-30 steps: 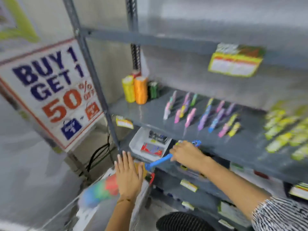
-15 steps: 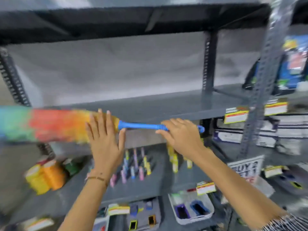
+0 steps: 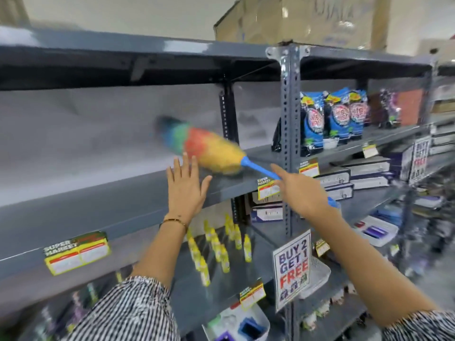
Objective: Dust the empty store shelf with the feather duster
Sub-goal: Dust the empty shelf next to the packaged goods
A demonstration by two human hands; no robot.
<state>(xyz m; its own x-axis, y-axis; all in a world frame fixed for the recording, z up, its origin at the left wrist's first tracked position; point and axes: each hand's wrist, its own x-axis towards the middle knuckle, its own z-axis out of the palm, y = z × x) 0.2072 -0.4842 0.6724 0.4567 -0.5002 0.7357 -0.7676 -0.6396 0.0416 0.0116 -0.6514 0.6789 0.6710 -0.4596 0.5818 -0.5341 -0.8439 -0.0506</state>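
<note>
A: Two hands up at the shelf (image 3: 118, 193), is that right?

B: Yes. Right hand (image 3: 299, 191) is wrapped round the blue handle of the duster (image 3: 211, 150), forefinger laid along it toward the head. I'd judge that finger is there to steer the sweep.

A: And where is the duster against the shelf?

B: Its head lies on the shelf surface, toward the right end, just left of the upright (image 3: 290, 143). The feathers point back and left, toward the rear wall. They're blurred, so it reads as mid-stroke.

A: Left hand?

B: Left hand (image 3: 186, 187) is spread flat, fingers apart, holding nothing. It sits at the shelf's front edge, just beside the yellow end of the feathers. Whether the palm touches the edge, I can't tell.

A: Why there?

B: Probably to steady the person on a high reach, or to mark where the stroke ends. A guess only.

A: Anything on the shelf to knock over?

B: Nothing on it but the duster. Right of the upright stand blue bags (image 3: 332, 119); under the shelf stand yellow bottles (image 3: 219, 244).

A: How much is left?

B: Most of it, I'd say. The whole stretch left of the duster looks untouched by this stroke, and the long handle suits reaching the back.
</note>
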